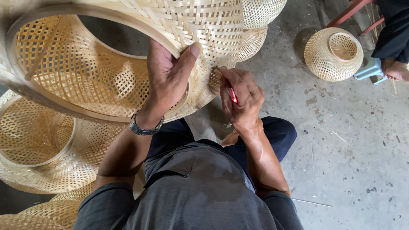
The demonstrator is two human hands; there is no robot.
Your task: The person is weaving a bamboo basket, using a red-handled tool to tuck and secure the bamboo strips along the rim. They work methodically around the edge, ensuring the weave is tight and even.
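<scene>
A large woven bamboo basket (106, 55), pale yellow and open-ended, is held tilted in front of me. My left hand (168, 79) grips its rim, thumb pressed on the outer weave, a metal watch on the wrist. My right hand (239, 100) is closed around a small red-handled tool (233, 96), its tip against the basket's side near the rim. The tool's working end is hidden by my fingers.
More woven baskets lie at my left (42, 149) and behind (255, 25). Another basket (333, 53) stands on the concrete floor at upper right, beside another person's foot (398, 70) and a stool. Bamboo slivers lie on the floor.
</scene>
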